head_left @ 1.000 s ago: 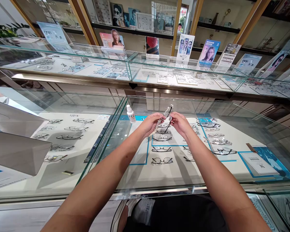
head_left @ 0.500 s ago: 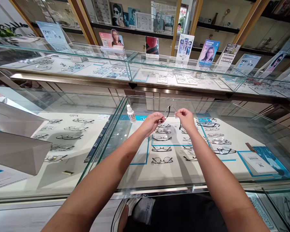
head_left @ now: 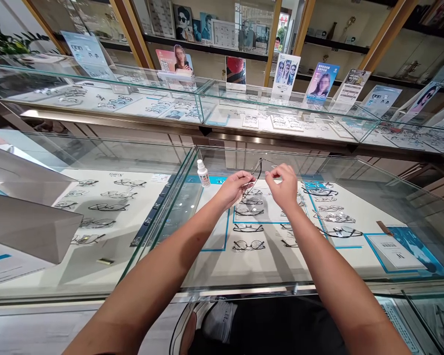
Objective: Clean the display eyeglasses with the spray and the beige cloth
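Observation:
A thin-rimmed pair of eyeglasses is held up above the glass counter, one dark temple hanging downward. My left hand pinches the glasses on their left side between thumb and fingers. At the right side, my right hand has its fingers curled close together at the thin metal part of the glasses; the exact contact is partly hidden behind the fingers. A small white bottle with a printed label stands upright on the glass, left of my left hand.
Below the hands, the glass display counter holds rows of eyeglasses and a white card. Grey-white folded panels stand at the left. Behind, another showcase carries upright advertising cards.
My right hand has shifted slightly, with its fingers turned and curled more upward. The glasses and my left hand stay nearly in place. The view has moved a little.

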A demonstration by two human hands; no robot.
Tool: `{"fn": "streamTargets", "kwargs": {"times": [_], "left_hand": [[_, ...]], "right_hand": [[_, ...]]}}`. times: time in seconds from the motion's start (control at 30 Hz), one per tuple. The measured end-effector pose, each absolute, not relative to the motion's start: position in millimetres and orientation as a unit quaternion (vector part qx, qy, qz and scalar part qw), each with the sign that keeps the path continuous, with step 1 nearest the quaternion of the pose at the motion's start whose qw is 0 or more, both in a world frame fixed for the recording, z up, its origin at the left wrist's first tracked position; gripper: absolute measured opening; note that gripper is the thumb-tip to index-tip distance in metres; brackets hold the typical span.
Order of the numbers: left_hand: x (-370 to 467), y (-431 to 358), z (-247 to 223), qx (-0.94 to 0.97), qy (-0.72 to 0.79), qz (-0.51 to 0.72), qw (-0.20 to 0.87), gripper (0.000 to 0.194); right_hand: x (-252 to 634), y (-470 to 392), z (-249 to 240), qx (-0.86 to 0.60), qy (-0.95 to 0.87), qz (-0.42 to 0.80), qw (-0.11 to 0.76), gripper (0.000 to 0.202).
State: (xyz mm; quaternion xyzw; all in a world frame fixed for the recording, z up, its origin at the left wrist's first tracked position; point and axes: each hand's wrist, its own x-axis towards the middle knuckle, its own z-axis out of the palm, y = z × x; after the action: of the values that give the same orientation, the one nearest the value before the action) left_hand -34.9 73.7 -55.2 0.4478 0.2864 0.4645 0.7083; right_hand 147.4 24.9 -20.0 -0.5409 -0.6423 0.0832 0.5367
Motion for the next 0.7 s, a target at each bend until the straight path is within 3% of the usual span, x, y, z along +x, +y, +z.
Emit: {"fn": "streamTargets", "kwargs": {"times": [0.17,0.43,0.7], "left_hand": [[-35,74,-58,0.483,0.274,0.45,0.699,0.035],[-38,74,-57,0.495,0.265,0.419,0.714,0.034],[-39,75,-57,0.503,0.266,0.413,0.711,0.033]], "right_hand": [[142,32,-34,-0.521,-0.601,0.27,0.542,0.021],[144,35,-37,-0.552,-0.575,0.254,0.549,0.016],[143,35,-36,-0.566,-0.557,0.236,0.56,0.043]]}}
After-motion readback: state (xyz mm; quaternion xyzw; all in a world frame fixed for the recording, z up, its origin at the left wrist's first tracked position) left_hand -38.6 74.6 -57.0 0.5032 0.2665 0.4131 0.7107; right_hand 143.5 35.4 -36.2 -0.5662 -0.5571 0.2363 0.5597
